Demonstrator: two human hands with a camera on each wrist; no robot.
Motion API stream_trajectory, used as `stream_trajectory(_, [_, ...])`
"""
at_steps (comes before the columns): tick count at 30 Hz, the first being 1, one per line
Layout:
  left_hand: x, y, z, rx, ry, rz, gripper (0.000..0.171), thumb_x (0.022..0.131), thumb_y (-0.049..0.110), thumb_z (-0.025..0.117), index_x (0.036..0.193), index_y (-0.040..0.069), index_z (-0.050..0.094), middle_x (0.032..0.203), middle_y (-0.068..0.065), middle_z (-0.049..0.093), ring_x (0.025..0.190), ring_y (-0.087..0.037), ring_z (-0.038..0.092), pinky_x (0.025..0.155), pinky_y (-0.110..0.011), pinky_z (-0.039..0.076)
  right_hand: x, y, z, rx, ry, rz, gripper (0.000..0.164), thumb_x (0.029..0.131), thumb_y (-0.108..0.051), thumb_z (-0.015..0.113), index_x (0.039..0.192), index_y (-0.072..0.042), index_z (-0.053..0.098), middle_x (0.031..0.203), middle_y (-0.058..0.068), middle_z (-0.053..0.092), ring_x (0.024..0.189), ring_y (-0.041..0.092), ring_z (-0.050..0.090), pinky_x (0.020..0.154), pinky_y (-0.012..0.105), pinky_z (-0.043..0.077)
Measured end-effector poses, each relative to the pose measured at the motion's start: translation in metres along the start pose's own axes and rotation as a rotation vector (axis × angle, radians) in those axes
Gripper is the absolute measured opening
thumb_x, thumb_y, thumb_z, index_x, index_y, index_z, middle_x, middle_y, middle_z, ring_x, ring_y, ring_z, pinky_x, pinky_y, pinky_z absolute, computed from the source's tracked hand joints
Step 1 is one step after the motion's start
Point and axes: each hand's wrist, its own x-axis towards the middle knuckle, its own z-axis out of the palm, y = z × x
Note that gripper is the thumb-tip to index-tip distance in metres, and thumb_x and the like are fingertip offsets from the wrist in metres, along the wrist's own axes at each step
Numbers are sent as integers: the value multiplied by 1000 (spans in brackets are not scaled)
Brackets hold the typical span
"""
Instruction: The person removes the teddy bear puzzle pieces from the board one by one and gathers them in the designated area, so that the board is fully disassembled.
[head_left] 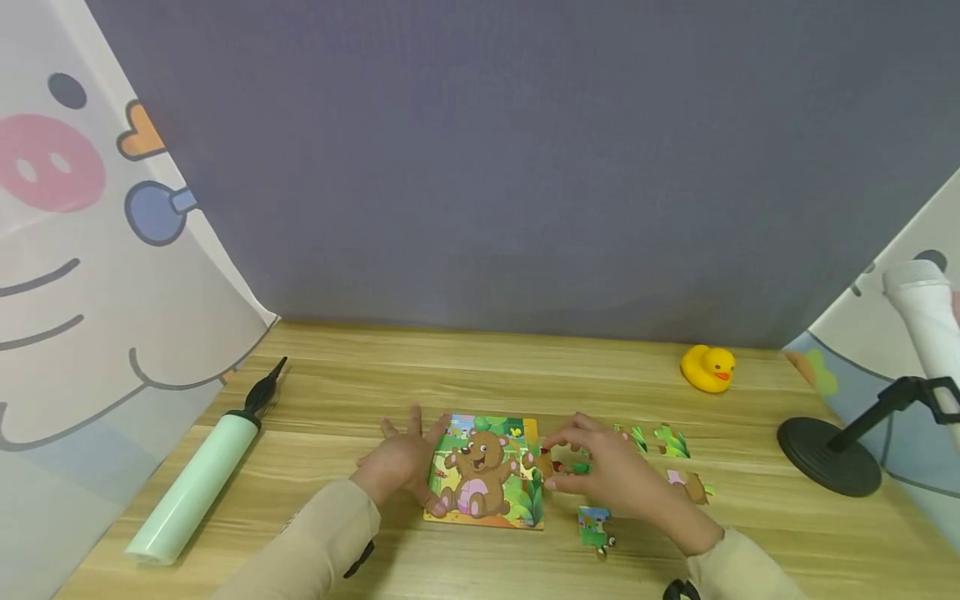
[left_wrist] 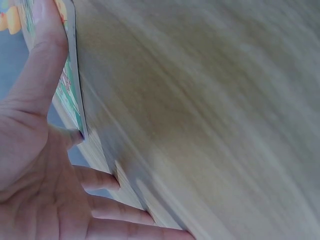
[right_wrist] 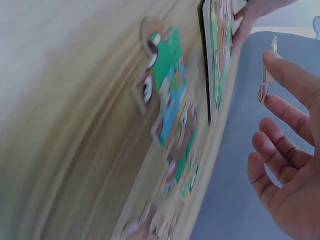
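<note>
A square jigsaw puzzle [head_left: 480, 479] with a brown bear picture lies on the wooden table. My left hand [head_left: 397, 458] rests at its left edge, thumb over the lower left corner, the other fingers straight and spread. In the left wrist view the thumb lies across the puzzle's face while other fingertips touch the wood. Just off the right edge, my right hand [head_left: 611, 471] pinches a puzzle piece [right_wrist: 263, 91] between thumb and index finger. That piece is raised above the table and seen edge-on in the right wrist view. A loose piece [head_left: 593, 521] showing an eye lies below the right hand.
More loose pieces lie right of the right hand, among them a green one [head_left: 672, 442] and a brown one [head_left: 690, 486]. A yellow rubber duck [head_left: 708, 368] sits behind. At right stands a microphone [head_left: 926, 308] on a black base; at left lies a pale green hand pump [head_left: 198, 483].
</note>
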Motion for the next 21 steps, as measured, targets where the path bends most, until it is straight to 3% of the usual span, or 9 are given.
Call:
stream_trajectory(7, [1, 0, 0, -19, -13, -7, 133, 55, 43, 94, 163, 18, 21, 164, -33, 6, 138, -72, 10, 76, -86, 40, -24, 13, -12, -9, 93, -48, 33, 83, -35, 85, 111, -22, 73, 106, -8, 62, 94, 23, 62, 71, 31, 57])
stream_trajectory(11, [0, 1, 0, -25, -20, -12, 133, 55, 43, 94, 163, 18, 20, 164, -33, 5, 139, -71, 9, 77, -86, 40, -36, 21, -19, 12, 110, -59, 31, 82, -31, 86, 109, -22, 73, 102, -5, 61, 75, 16, 55, 59, 23, 50])
stream_trajectory(14, [0, 1, 0, -10, -23, -15, 134, 55, 44, 94, 163, 18, 19, 164, -32, 6, 139, -71, 10, 77, -85, 41, -45, 28, -24, 27, 103, -73, 31, 83, -29, 85, 110, -20, 73, 107, -1, 60, 66, 14, 51, 56, 22, 47])
stream_trajectory(21, [-1, 1, -1, 27, -7, -6, 134, 55, 47, 94, 163, 19, 20, 164, -32, 9, 139, -70, 13, 74, -83, 44, -67, 43, -33, -25, 99, -48, 36, 82, -36, 84, 113, -21, 73, 104, -9, 60, 82, 8, 54, 60, 24, 47])
